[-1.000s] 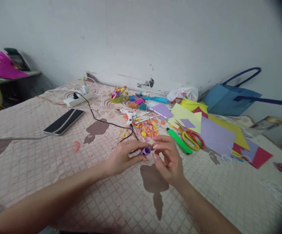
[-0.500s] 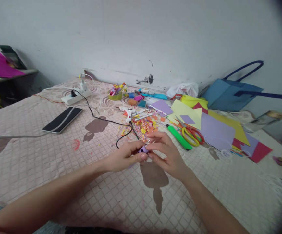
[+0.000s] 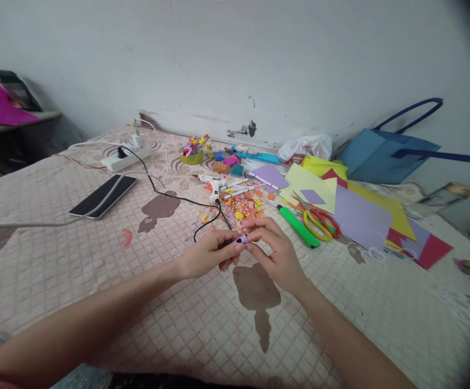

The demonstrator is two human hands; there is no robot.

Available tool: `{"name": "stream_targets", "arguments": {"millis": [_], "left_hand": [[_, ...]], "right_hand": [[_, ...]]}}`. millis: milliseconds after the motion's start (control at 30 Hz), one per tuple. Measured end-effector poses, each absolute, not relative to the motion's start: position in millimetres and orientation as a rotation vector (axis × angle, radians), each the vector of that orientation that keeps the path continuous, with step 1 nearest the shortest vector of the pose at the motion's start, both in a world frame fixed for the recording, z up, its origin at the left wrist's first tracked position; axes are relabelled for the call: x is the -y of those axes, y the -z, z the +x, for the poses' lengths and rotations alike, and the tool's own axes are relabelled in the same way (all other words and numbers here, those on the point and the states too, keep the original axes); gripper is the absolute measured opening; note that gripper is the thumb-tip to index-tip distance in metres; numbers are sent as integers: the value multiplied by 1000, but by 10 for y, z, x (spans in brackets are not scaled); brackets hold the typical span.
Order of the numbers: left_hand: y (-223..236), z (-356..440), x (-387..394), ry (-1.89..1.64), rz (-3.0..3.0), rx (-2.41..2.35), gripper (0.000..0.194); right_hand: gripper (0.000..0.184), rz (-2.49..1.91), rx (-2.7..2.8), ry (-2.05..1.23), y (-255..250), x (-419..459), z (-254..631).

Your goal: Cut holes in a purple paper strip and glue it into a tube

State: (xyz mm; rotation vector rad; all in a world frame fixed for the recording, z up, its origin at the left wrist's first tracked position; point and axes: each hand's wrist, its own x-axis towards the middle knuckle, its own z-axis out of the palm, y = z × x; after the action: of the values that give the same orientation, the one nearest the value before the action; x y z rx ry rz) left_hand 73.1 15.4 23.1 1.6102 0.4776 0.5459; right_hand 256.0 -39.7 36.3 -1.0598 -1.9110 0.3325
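A small purple paper roll (image 3: 242, 239) with dark spots is held between my two hands above the quilted cloth. My left hand (image 3: 208, 253) pinches it between thumb and fingers from the left. From the right, the thumb and fingertips of my right hand (image 3: 277, 251) close on its other end. Much of the roll is hidden by my fingers. Just beyond my hands lie many tiny paper scraps (image 3: 240, 208) and a white glue gun (image 3: 215, 190) with a black cord.
To the right are a green utility knife (image 3: 298, 226), scissors (image 3: 318, 224) with yellow and red handles, and coloured paper sheets (image 3: 362, 213). A phone (image 3: 103, 197) and a power strip (image 3: 125, 158) lie left. A blue bag (image 3: 389, 156) leans by the wall.
The purple roll has turned and sits slightly higher in my fingers. My left fingers have curled further beneath it, and both hands stay together on it.
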Motion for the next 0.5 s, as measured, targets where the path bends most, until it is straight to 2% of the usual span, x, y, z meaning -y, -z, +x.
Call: {"name": "stream_targets", "arguments": {"millis": [133,367,433,500], "left_hand": [[-281,713,-169,-506,1593,-518,46],[-321,673,-230,-420,1616,-564,73],[-326,667,-249,-433,1688,-598,67],[-338,654,-265,-484,1798,-664,52]], "right_hand": [[6,-1066,1882,-395,-339,381,2551],[8,-1075,1726,-682,-233,307,2599],[8,-1085,1691,-748,-204,288,2617],[10,-1090,1647,-820,-186,274,2629]]}}
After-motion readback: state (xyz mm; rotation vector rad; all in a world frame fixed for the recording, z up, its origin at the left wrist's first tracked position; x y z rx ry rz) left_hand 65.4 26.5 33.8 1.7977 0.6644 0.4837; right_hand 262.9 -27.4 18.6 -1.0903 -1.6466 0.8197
